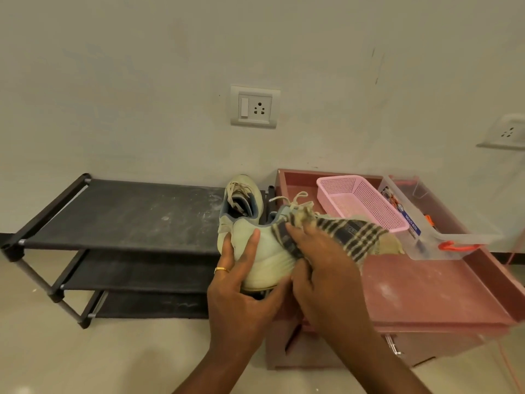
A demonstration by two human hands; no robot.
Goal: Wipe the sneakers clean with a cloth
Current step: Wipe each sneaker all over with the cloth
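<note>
Sneaker at frame centre was gripped by the left hand. Checked cloth was pressed on it by right hand fingers.

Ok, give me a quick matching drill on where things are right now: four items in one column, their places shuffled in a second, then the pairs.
Things:
1. cream mesh sneaker under the cloth
2. second cream lace-up sneaker
3. pink perforated plastic basket
4. beige-and-dark checked cloth

Places:
A. on the reddish-brown cabinet top
B. gripped by the left hand
C. at the right end of the black fabric shoe rack, top shelf
D. held by the right hand, pressed on a sneaker

Pairs: 1-B, 2-C, 3-A, 4-D.
</note>
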